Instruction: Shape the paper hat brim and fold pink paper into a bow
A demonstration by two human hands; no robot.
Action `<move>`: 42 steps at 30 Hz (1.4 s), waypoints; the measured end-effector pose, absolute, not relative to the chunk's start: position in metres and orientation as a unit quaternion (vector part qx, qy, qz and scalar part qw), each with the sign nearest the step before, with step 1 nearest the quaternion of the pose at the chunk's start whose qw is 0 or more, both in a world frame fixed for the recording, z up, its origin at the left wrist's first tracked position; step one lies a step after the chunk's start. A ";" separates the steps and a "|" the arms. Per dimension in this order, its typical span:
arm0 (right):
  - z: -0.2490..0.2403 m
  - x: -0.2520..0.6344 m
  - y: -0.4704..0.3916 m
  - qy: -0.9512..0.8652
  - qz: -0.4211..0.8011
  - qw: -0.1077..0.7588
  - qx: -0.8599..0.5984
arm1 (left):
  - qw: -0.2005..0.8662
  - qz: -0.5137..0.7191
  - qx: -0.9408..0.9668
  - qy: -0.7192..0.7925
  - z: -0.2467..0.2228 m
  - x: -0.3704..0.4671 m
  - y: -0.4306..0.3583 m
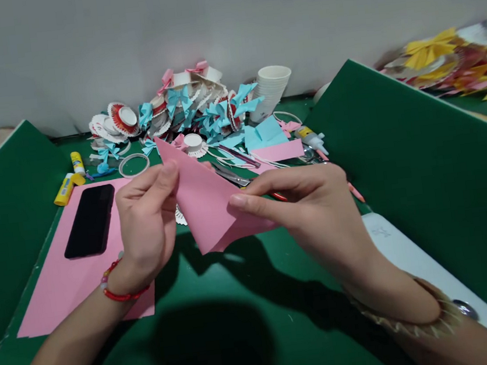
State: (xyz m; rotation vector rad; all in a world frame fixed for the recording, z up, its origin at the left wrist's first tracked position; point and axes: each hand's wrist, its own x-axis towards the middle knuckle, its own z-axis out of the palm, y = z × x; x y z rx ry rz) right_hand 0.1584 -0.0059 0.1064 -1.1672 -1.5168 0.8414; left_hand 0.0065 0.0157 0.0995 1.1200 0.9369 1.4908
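Note:
A folded piece of pink paper (206,201) is held up above the green table, between my two hands. My left hand (152,213) pinches its upper left part, with the thumb on the near face. At the paper's right edge, my right hand (312,210) grips it between thumb and index finger. The paper narrows to a point at the upper left and has layers spreading at the bottom. Just behind it lies a pair of scissors (231,176), partly hidden by the paper and my right hand.
Pink sheets (57,286) lie at left with a black phone (90,220) on them, near glue sticks (65,190). Behind are paper cups (272,88), blue bows (218,118) and blue paper (266,133). Green partitions (422,168) flank both sides; a white device (429,272) lies right.

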 end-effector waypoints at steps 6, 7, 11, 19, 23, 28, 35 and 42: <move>0.104 0.153 -0.007 -0.647 0.338 0.484 -0.482 | 0.414 0.672 0.475 0.391 0.085 0.007 0.019; 0.103 0.153 -0.007 -0.649 0.335 0.482 -0.484 | 0.399 0.675 0.483 0.389 0.083 0.007 0.021; 0.102 0.153 -0.007 -0.659 0.333 0.468 -0.486 | 0.336 0.689 0.510 0.389 0.081 0.004 0.026; 0.094 0.148 -0.008 -0.706 0.305 0.443 -0.460 | 0.088 0.680 0.613 0.393 0.066 0.003 0.036; 0.093 0.149 -0.008 -0.698 0.308 0.455 -0.460 | 0.104 0.698 0.594 0.385 0.066 0.004 0.035; 0.099 0.154 -0.006 -0.654 0.290 0.498 -0.491 | 0.313 0.659 0.555 0.399 0.072 0.008 0.022; 0.102 0.157 -0.004 -0.625 0.304 0.524 -0.492 | 0.254 0.645 0.580 0.427 0.082 0.008 0.014; 0.099 0.159 0.001 -0.590 0.349 0.533 -0.497 | 0.237 0.655 0.587 0.412 0.078 0.008 0.018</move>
